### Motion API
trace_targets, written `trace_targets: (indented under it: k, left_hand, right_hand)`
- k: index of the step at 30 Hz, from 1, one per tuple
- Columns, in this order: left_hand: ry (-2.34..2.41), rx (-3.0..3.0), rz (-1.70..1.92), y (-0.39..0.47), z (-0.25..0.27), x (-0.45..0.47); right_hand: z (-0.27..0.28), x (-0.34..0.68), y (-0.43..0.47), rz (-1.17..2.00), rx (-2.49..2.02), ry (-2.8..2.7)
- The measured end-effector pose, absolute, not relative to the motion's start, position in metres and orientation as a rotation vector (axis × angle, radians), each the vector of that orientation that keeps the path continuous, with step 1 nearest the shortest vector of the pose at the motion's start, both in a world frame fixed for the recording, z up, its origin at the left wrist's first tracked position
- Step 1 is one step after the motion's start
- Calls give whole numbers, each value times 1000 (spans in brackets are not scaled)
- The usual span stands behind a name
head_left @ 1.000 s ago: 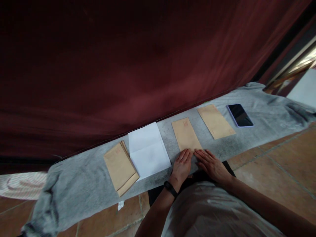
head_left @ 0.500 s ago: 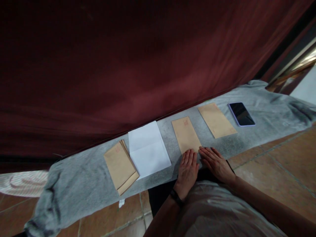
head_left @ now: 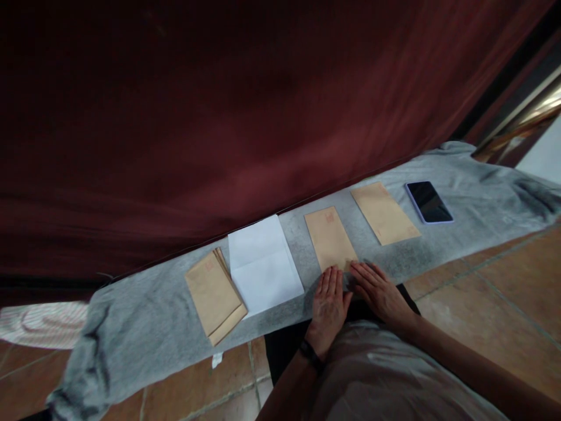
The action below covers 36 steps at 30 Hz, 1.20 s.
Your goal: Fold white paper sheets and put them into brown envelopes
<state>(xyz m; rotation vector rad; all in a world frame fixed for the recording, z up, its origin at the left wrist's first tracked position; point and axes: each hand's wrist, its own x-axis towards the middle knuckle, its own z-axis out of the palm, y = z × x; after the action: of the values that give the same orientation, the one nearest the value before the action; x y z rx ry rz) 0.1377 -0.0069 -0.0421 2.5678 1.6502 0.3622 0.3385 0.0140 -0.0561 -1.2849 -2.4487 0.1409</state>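
Observation:
Both of my hands lie flat at the near end of a brown envelope (head_left: pixel 329 237), which rests on the grey cloth (head_left: pixel 144 327). My left hand (head_left: pixel 328 304) has its fingers stretched out over the envelope's near left corner. Over the near right corner, my right hand (head_left: pixel 380 292) is spread with its fingertips pointing left. The fingers hide the envelope's near edge. Another brown envelope (head_left: pixel 385 213) lies to the right, apart from my hands. To the left are sheets of white paper (head_left: pixel 265 266) with a crease across the middle.
A stack of brown envelopes (head_left: pixel 214 295) touches the paper's left side. A phone (head_left: pixel 429 202) in a light purple case lies at the far right. Behind the narrow cloth-covered surface hangs a dark red curtain (head_left: pixel 245 146). Tiled floor (head_left: pixel 491 292) shows below the front edge.
My left hand has shifted slightly left, and my right hand has slid a little left along the envelope's near end. The other papers and the phone stay where they were.

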Motion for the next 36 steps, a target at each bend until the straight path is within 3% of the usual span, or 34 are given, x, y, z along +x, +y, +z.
trace_targets:
  k: [18, 30, 36]
  left_hand:
    - [1820, 2338, 445, -12, -36, 124]
    - [1724, 1065, 1059, 31, -24, 136]
    - [1540, 777, 1100, 45, -18, 142]
  right_hand:
    - [-59, 343, 16, 136, -1363, -2375]
    - [-53, 335, 20, 112, -1381, -2380]
    - [-41, 320, 28, 56, -1485, -2348]
